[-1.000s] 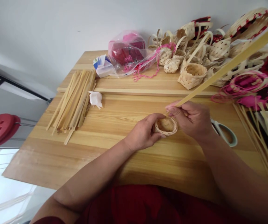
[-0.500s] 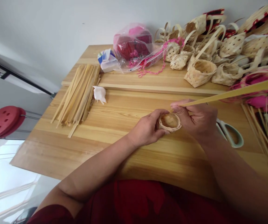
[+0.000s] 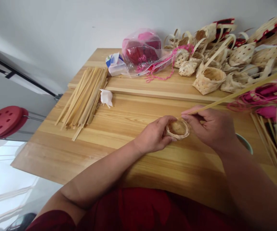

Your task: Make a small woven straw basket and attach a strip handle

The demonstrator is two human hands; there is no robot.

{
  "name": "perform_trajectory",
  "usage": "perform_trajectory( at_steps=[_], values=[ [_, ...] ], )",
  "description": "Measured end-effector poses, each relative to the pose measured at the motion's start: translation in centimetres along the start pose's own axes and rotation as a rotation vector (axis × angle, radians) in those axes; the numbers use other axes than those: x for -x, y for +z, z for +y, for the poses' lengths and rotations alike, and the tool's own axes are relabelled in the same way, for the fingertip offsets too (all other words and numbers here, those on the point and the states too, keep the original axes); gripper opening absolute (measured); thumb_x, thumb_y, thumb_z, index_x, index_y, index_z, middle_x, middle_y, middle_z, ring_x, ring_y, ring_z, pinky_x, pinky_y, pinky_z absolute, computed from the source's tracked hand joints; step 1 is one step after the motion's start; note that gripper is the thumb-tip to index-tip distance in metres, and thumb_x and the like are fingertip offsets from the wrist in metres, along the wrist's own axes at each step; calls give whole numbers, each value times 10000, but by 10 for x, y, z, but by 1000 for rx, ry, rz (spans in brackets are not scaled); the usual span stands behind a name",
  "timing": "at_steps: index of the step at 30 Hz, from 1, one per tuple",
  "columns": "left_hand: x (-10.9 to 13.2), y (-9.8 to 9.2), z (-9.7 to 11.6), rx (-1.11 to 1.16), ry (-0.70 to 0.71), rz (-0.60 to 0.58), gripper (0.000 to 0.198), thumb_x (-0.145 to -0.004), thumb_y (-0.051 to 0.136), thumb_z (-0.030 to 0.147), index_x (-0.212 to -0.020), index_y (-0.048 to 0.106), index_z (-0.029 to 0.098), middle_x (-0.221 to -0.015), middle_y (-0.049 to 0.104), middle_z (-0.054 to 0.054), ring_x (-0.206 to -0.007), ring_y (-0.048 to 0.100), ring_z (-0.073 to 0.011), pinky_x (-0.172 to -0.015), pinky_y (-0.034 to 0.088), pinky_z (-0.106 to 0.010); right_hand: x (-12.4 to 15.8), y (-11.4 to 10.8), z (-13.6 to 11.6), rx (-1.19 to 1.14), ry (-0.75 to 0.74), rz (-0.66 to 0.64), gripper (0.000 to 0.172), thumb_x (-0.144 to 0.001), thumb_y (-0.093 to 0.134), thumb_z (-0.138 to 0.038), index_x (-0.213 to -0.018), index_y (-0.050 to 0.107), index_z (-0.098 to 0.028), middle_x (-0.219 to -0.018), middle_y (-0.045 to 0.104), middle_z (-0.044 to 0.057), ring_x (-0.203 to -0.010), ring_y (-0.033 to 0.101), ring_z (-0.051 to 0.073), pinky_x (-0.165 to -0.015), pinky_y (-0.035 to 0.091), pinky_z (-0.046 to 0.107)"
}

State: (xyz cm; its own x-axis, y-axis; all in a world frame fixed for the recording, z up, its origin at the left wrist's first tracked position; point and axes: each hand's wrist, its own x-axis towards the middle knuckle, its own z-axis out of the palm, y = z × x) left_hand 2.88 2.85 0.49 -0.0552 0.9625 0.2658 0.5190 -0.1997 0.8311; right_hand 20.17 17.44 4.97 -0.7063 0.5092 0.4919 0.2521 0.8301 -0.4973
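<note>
The long strip has tilted up in the right hand.

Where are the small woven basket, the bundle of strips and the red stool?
Small woven basket (image 3: 177,128): head view, on its inside.
Bundle of strips (image 3: 83,99): head view, on its middle.
Red stool (image 3: 1,122): head view, on its seat.

Left forearm and right forearm extended forward from lower frame, angled inward toward each other. Left hand held low, fingers curled, thumb uppermost, wrist nearly straight. Right hand held slightly higher, turned toward left, wrist gently bent, thumb and index pinched together. Right fingertips directed leftward. Hands held just apart.
</note>
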Motion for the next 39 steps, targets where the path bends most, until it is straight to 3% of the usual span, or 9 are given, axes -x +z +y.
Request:
perform_trajectory(
  at_steps=[9,18,29,39],
  values=[
    [-1,1,0,-27,0,4,561,-827,736,165,-1350,535,194,-1379,682,-151,-1256,666,-295,-1080,547,-432,-1,7,-11,12,-126,10,133,-991,654,-274,-921,766,-295,-877,809,19,-788,750,248,-698,534,385],
    [-3,4,-4,-30,10,20,530,-862,737,238,-1348,529,195,-1319,697,-148,-1194,681,-296,-1020,558,-442,1,9,-7,125,-231,35,148,-1028,628,-321,-965,747,-259,-886,813,33,-806,752,243,-719,552,388],
    [-5,1,-2,-14,17,6,532,-851,778,262,-1322,549,169,-1280,710,-153,-1174,689,-300,-986,554,-419,4,10,-1,166,-228,95,73,-989,683,-272,-1012,752,-275,-923,824,31,-832,780,248,-727,586,376],
    [-6,2,-3,-4,47,29,521,-834,787,237,-1297,562,159,-1251,721,-150,-1155,696,-296,-981,552,-413,-1,4,-3,143,-224,39,39,-971,706,-257,-979,743,-265,-895,815,25,-794,777,229,-730,591,356]
  ],
)
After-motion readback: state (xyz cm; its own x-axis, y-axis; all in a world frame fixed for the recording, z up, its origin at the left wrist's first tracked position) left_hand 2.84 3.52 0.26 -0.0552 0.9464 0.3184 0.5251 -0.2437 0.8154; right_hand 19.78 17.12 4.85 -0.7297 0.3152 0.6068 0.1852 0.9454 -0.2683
